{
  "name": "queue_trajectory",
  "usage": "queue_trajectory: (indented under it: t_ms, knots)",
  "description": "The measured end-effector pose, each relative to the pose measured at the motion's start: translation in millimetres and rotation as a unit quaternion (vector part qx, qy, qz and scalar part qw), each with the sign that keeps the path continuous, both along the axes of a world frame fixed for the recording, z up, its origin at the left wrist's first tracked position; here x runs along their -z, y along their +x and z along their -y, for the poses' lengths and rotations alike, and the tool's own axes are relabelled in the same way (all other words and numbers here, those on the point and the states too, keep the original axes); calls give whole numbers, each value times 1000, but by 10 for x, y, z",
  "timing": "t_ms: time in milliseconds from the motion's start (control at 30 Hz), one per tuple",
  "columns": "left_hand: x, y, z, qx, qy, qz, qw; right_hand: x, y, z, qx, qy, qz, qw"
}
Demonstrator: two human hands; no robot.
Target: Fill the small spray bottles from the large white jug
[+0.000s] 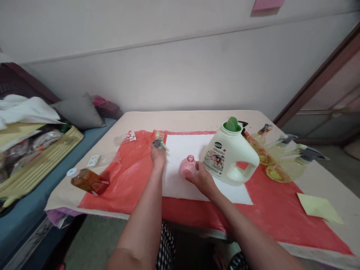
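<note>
My right hand [201, 174] is wrapped round the side of a small pink bottle [186, 169], whose neck stands uncapped. Further left, my left hand [158, 153] grips a spray nozzle [158, 143] with a dark head and a pale part pointing right. A small yellowish item [159, 135] lies just beyond that hand; its kind is unclear. Behind and right of the pink bottle, a large pale green detergent jug [229, 153] with a handle has a green piece [232, 123] in its mouth. White paper [180, 189] lies beneath the bottle.
Several yellowish spray bottles [292, 165] stand at the right, near sticky notes [319, 207]. A brown-amber bottle [87, 180] with a white cap lies tilted at the left, close to a small white box [93, 161]. A red sheet [126, 174] covers much of the table [168, 119].
</note>
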State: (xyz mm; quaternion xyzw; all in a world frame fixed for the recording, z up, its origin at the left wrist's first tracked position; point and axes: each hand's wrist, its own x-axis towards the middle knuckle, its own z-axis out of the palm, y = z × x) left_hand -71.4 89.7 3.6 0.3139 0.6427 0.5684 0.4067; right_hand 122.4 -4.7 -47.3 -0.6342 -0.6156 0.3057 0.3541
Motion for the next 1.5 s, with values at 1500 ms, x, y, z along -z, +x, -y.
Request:
queue_trajectory:
  t_ms: [1500]
  knots:
    - [-65,379,296,330,12,-314,890,-443,768,-201,306,119,-216,920]
